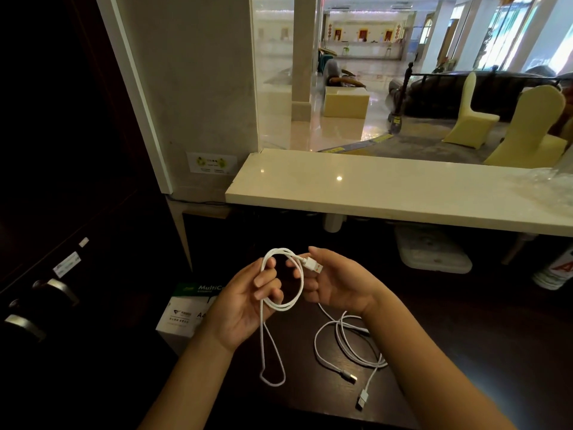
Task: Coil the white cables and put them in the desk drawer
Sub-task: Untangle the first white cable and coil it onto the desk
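The step in hand is, I judge, the winding of the first white cable (280, 293) into a coil above the dark surface (449, 352). The left hand (248, 302) holds the loop, its fingers curled through it. The right hand (335, 283) pinches the cable near the USB plug (313, 264), at the top of the loop. A long tail of this cable hangs down from the left hand and its end bend seems to touch the surface.

To do it well, the left hand should keep the loops together and of the same width, while the right hand draws the hanging tail up and lays it round, turn after turn. The plug end is best tucked in last, so the coil does not spring open.

The second white cable (347, 346) lies loose on the surface, just below the right wrist, with both plugs free near the front edge. It is not yet coiled.

The desk drawer is hard to make out. Metal handles (57, 290) show at the dark left side, but I cannot tell which belongs to it. The shelf under the pale counter (387, 187) is too dark to read.
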Demonstrator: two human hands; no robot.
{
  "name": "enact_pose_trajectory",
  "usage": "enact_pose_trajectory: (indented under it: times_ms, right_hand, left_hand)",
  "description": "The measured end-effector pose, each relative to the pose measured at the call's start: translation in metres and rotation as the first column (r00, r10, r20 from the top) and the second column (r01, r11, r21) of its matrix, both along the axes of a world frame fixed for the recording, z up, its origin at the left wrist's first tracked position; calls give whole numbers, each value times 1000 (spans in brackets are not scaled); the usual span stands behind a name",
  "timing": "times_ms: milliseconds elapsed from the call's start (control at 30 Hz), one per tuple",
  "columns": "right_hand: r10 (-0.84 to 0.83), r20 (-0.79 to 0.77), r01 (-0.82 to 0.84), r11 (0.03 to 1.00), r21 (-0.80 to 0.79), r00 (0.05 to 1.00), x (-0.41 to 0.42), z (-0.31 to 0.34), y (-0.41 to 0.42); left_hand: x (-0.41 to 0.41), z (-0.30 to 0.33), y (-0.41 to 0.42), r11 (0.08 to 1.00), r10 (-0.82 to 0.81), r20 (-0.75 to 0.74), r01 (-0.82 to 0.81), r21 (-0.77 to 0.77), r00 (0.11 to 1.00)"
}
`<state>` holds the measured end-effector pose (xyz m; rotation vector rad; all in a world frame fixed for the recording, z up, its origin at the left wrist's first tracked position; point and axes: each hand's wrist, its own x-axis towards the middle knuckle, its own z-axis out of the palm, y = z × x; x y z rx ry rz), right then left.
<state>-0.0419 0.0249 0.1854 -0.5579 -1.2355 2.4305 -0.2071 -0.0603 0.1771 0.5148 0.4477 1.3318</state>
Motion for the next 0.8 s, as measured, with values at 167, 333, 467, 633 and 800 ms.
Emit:
enact_pose_trajectory:
  times_ms: [167, 333, 467, 633, 800]
  right_hand:
    - [-90, 28, 87, 991, 103, 996, 0, -2, 3]
    - [-210, -12, 210, 977, 43, 978, -5, -3, -1]
    - [-291, -3, 291, 957, -12, 957, -10, -3, -2]
    - [-411, 47, 409, 912, 39, 911, -11, -4, -3]
    - [-182, 121, 176, 983, 59, 976, -19, -32, -33]
  left_hand:
    - [4, -1, 3, 998, 60, -9, -60, -19, 998]
    - [6, -3, 9, 998, 60, -29, -60, 1, 998]
    - [10, 1, 9, 990, 131, -133, -136, -30, 982]
    - [14, 2, 11, 977, 192, -323, -210, -21, 927]
    - [6, 4, 22, 944, 306, -133, -319, -85, 943]
